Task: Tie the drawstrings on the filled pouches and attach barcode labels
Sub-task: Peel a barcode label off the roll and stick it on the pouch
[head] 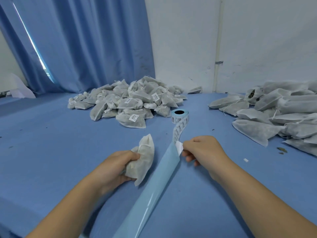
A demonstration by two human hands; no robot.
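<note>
My left hand (118, 166) grips a filled white pouch (143, 159) just above the blue table, its drawstring neck pointing away from me. My right hand (200, 152) pinches a white barcode label (179, 146) that curls off the label strip. The strip runs from the label roll (180, 115), which stands on the table behind my hands, and its bare blue backing (154, 194) trails toward me between my forearms.
A heap of labelled pouches (132, 102) lies at the back centre. A pile of unlabelled pouches (274, 114) fills the right side. Blue curtains (77, 40) and a white wall stand behind the blue table (51, 143). Small crumbs (281, 150) lie near the right pile.
</note>
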